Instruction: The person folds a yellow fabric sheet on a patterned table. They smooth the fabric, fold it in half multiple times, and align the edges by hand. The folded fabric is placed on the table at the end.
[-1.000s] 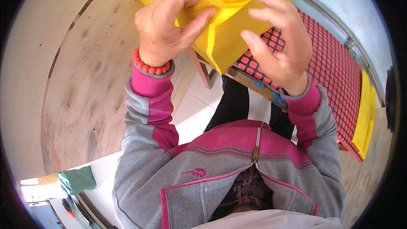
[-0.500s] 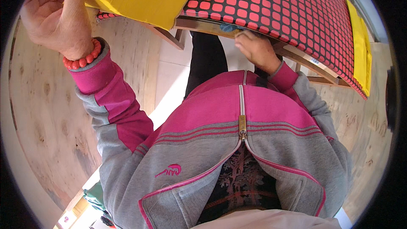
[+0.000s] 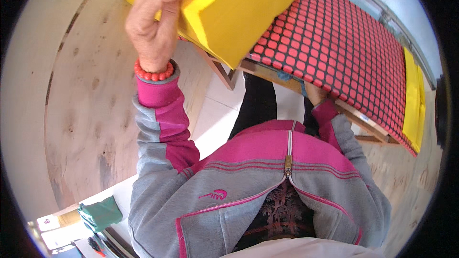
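A large folded piece of yellow fabric (image 3: 239, 14), perhaps a bag, lies over the left end of the table and hangs past its near edge. My left hand (image 3: 155, 28), with a red bead bracelet at the wrist, is at its left side with bent fingers closed on the fabric. My right hand (image 3: 314, 93) reaches under the table's near edge, its fingers hidden beneath the cover. Close to it, a bit of blue cloth (image 3: 285, 75) shows below the tabletop.
The table has a red-and-black checked cover (image 3: 334, 43) and a wooden frame (image 3: 220, 69). More folded yellow fabric (image 3: 413, 102) lies at its right end. Behind runs a metal rail (image 3: 385, 16). A green cloth bundle (image 3: 100, 212) is at the lower left.
The view has shifted, so the table sits lower and further right. My left hand has gone from raised, loose fingers to gripping the yellow fabric. My right hand has slipped further under the table edge.
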Tool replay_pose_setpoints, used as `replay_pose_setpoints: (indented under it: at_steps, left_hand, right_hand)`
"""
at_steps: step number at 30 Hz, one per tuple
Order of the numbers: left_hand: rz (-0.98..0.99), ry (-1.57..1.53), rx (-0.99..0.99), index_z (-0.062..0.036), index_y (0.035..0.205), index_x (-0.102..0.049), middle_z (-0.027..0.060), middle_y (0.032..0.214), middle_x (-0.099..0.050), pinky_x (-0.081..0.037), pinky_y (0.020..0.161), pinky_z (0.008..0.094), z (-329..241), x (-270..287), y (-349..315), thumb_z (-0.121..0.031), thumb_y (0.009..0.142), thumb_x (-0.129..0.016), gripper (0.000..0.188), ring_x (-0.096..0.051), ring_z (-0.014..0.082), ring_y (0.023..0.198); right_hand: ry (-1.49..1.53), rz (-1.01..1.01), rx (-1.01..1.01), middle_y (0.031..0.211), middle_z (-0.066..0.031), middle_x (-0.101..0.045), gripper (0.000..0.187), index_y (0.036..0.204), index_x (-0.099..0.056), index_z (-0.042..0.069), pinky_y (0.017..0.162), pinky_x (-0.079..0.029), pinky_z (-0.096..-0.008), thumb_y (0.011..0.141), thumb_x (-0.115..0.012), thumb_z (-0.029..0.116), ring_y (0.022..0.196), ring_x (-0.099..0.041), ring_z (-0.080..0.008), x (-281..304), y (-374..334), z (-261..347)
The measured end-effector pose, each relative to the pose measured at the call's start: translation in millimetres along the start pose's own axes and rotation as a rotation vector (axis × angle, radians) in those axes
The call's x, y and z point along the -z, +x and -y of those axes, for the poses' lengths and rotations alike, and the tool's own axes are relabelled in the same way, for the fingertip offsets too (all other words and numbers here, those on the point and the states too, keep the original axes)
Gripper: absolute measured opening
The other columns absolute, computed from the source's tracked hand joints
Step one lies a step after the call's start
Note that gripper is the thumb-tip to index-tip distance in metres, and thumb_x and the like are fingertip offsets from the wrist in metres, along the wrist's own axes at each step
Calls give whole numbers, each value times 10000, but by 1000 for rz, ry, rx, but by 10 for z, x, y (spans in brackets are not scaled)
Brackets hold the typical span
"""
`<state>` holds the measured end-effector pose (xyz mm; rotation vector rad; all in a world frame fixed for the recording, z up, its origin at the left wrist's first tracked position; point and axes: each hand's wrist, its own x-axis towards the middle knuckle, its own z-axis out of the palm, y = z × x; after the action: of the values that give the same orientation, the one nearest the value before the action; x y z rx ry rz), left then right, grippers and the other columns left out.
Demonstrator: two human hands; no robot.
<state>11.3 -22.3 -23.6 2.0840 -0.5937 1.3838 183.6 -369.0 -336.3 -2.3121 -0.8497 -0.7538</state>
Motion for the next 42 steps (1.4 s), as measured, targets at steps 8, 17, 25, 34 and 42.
replay_pose_setpoints:
  at_steps: [8,17,25,34,42]
  left_hand:
    - [244,16,115,-9,1045,-759,131,1105,-700,-495,896,297,-239,139,183,107,887,-568,274,-667,228,980]
    - [176,130,121,-14,1045,-756,94,964,-697,-493,785,279,-258,45,194,105,879,-588,264,-640,210,880]
    - [224,-50,190,-2,1027,-747,81,919,-678,-467,765,288,-204,100,211,89,907,-576,228,-614,194,841]
    - [289,27,204,-14,1027,-733,71,882,-627,-448,741,294,-205,164,206,28,938,-569,192,-586,201,814]
    - [344,-114,186,-13,1070,-725,62,908,-617,-439,784,284,-100,222,248,-19,1007,-507,227,-575,187,861]
  right_hand:
    - [-176,109,102,1136,-181,-687,311,1197,-661,19,864,-535,-492,970,-645,232,1064,-661,-370,105,-72,38]
    - [-16,188,-30,1190,-161,-671,355,1224,-656,26,906,-522,-475,954,-681,256,1122,-634,-359,119,-33,55]
    - [88,195,96,1272,-185,-643,398,1289,-624,24,963,-498,-475,965,-645,255,1187,-607,-369,333,23,251]
    - [609,903,406,800,-124,-579,247,923,-637,57,705,-510,-441,904,-720,289,821,-645,-351,1108,236,1005]
    - [684,97,734,1272,-154,-682,332,1113,-687,60,942,-518,-428,888,-735,298,1161,-658,-347,1815,1707,1827]
